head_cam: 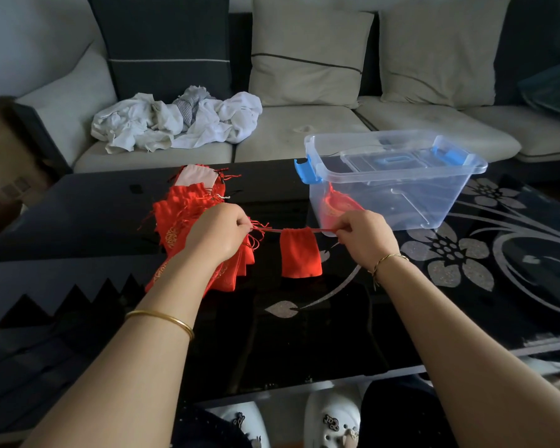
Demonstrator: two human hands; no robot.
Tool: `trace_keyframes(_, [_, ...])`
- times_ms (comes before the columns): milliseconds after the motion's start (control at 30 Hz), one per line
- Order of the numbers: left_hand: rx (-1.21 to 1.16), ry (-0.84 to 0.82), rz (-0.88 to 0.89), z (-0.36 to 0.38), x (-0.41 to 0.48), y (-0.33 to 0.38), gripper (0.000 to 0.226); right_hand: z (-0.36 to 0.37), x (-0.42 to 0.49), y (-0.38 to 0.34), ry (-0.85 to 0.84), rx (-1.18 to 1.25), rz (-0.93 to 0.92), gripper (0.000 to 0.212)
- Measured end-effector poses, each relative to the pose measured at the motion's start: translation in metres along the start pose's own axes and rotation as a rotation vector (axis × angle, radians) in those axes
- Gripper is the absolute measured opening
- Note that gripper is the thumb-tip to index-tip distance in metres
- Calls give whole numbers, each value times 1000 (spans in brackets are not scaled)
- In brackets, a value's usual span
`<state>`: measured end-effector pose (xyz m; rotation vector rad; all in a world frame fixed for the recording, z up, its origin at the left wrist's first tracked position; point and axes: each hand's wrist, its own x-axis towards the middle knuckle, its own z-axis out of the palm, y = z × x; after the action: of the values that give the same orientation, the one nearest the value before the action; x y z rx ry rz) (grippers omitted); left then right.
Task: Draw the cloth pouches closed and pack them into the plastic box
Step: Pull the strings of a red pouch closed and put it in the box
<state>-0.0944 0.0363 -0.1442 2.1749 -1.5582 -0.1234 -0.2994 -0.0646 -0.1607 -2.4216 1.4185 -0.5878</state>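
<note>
Over table, pinched drawstring taut nine-to-three between left hand and right hand; red pouch midway, plastic box at one o'clock.

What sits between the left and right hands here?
In the head view, a small red pouch hangs from its drawstring, pulled taut between the left hand and right hand.

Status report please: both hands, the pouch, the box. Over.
Left hand and right hand each pinch a drawstring end. Red pouch hangs between them, mouth gathered. Plastic box holds one packed pouch; pile behind left hand. Nothing blocks the box.
</note>
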Motion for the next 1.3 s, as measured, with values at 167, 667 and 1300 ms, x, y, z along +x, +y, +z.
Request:
trace_keyframes(167, [-16, 98, -48, -4, 0, -7, 22, 0, 3, 4, 32, 57, 67, 19])
trace_keyframes(667, [-105, 211, -211, -17, -7, -10, 39, -8, 3, 4, -104, 992, 461, 24])
trace_keyframes(1300, [-1412, -47, -360, -26, -7, 45, 40, -27, -1, -27, 93, 1230, 344, 23])
